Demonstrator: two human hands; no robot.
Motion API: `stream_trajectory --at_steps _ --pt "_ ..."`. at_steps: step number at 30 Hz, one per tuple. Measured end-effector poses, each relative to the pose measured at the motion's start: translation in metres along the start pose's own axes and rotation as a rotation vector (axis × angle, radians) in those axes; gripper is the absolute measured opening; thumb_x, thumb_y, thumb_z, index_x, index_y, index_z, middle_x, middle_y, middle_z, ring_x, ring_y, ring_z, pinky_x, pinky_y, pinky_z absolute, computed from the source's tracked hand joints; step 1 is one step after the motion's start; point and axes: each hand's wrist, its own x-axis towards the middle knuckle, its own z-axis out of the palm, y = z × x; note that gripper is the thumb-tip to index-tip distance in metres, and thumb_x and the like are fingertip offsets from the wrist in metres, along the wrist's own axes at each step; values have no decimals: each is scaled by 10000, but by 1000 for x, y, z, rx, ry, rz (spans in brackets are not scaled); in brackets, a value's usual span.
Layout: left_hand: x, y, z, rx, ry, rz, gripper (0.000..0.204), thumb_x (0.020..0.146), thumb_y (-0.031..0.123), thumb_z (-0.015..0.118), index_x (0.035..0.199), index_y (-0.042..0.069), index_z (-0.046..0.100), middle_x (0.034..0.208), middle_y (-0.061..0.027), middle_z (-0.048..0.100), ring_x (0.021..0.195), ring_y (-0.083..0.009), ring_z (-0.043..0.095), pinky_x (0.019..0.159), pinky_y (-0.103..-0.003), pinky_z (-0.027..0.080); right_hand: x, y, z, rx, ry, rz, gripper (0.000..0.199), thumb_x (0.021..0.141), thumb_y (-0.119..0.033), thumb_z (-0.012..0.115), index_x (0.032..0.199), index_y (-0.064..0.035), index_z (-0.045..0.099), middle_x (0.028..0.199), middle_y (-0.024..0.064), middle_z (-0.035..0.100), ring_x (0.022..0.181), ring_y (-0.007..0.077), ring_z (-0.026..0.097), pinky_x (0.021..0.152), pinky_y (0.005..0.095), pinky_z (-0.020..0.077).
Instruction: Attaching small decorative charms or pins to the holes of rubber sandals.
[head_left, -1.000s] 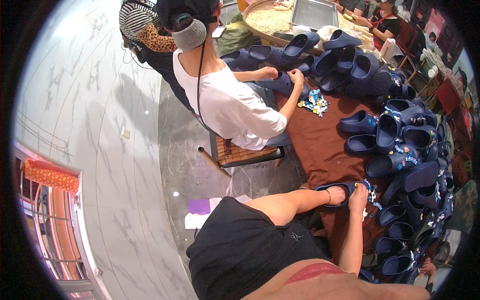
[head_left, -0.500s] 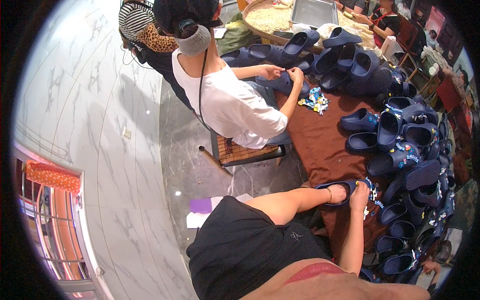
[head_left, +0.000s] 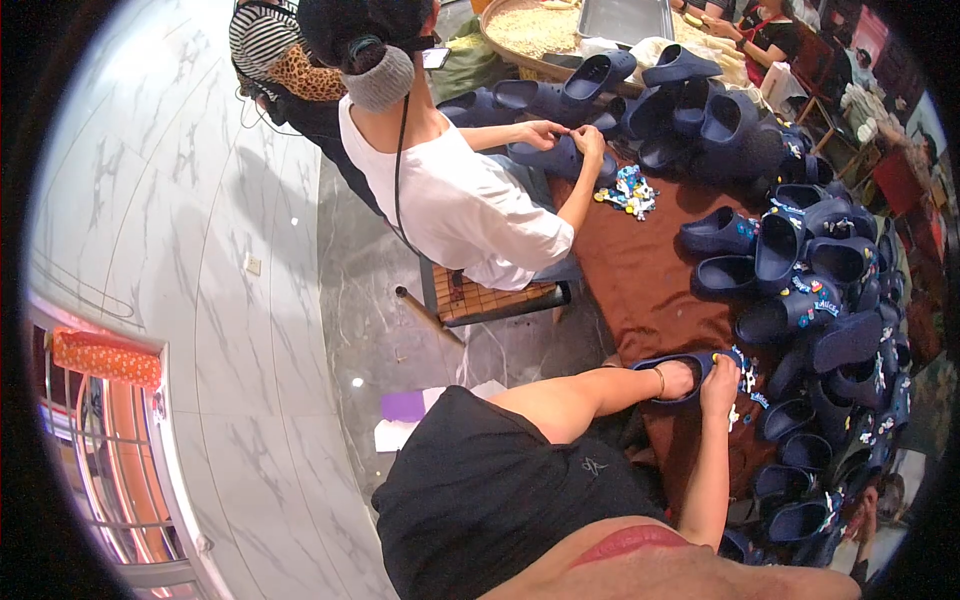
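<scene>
Both hands, left hand (head_left: 680, 378), right hand (head_left: 720, 372), remain on navy clog (head_left: 690, 362); unchanged.

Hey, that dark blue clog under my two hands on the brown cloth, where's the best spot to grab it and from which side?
Probably by the open heel rim of the clog, coming from your own side. The left hand already sits in the opening there, while the right hand is at the toe end, where small charms crowd the upper and the pile of clogs blocks the far side.
</scene>
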Motion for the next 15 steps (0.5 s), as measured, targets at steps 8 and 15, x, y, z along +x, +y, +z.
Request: stream_trajectory --at_steps 8,15 --pt "2 -5 -11 36 21 23 184 676 159 496 600 39 614 677 -168 604 651 -314 584 628 -408 461 9 -10 -5 11 38 -38 181 777 -27 467 948 -4 525 971 142 544 901 323 488 784 394 406" --pt "2 -11 23 95 -81 17 190 678 160 498 608 28 616 682 -173 604 658 -313 585 632 -400 462 1 -8 -12 125 20 46 166 738 -31 502 896 -19 548 930 142 556 887 316 497 811 383 384"
